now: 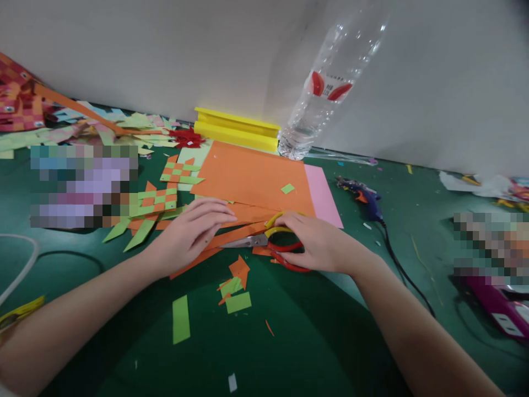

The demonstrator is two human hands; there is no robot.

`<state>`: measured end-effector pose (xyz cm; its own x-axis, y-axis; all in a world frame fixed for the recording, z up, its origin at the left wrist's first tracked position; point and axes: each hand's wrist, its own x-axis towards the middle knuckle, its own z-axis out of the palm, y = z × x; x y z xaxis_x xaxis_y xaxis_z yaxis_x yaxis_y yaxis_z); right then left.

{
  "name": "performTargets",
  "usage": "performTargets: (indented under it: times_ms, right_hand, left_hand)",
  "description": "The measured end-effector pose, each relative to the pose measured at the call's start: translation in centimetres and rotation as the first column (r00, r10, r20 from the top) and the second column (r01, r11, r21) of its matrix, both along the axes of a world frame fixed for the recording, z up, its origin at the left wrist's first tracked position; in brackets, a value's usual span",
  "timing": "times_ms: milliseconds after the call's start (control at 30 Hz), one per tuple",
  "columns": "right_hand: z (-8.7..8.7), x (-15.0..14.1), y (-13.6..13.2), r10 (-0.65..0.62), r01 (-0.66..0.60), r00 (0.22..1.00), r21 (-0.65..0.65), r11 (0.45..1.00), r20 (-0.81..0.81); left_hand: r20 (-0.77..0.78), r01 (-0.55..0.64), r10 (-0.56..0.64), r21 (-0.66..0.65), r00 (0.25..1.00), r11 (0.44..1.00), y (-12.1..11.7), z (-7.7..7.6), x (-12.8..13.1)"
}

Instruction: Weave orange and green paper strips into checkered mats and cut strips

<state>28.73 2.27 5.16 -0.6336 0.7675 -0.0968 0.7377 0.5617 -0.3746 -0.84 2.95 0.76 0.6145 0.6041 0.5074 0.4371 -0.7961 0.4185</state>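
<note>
My left hand (192, 231) lies flat, fingers stretched, on orange paper strips (239, 220) at the near edge of a big orange sheet (252, 176). My right hand (318, 242) curls round the red and yellow handles of a pair of scissors (268, 242) that lie on the green table (289, 342), blades pointing left under the strips. A pink sheet (326, 198) sticks out from under the orange one.
Green and orange scraps (235, 286) lie near me. Woven orange-green paper pieces (161, 198) sit to the left, yellow folded card (235, 129) and a clear plastic bottle (326, 94) at the wall. A blue glue gun (363, 196) with black cord lies to the right.
</note>
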Motion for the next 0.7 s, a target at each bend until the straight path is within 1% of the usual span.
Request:
performTargets:
  times_ms: [67,167,233,333,467,700]
  right_hand:
    - [0.0,-0.1,0.0,0.001,-0.001,1.000,0.004,1.000,0.004]
    - [0.1,-0.3,0.0,0.013,-0.013,1.000,0.016,1.000,0.017]
    - [0.1,-0.6,-0.1,0.020,-0.021,1.000,0.015,1.000,0.022]
    - [0.1,-0.8,-0.2,0.032,-0.032,0.999,0.014,0.999,0.029]
    - [-0.1,-0.9,-0.1,0.053,-0.053,0.998,0.000,0.999,0.034]
    - [-0.5,-0.7,0.1,0.094,-0.094,0.995,-0.006,0.996,0.033]
  left_hand:
    - [-0.029,0.016,-0.015,0.051,0.999,0.999,0.5,0.1,-0.7]
    - [-0.196,0.061,-0.049,0.057,0.979,0.997,1.0,-0.2,-1.4]
    - [-0.259,0.063,-0.048,0.050,0.965,0.997,1.1,-0.5,-1.5]
    - [-0.283,0.078,-0.060,0.053,0.957,0.996,1.0,-0.8,-1.3]
    - [-0.301,0.109,-0.098,0.020,0.948,0.994,1.0,-0.8,-1.2]
    - [-0.322,0.094,-0.104,-0.046,0.941,0.994,1.2,-0.8,-1.4]
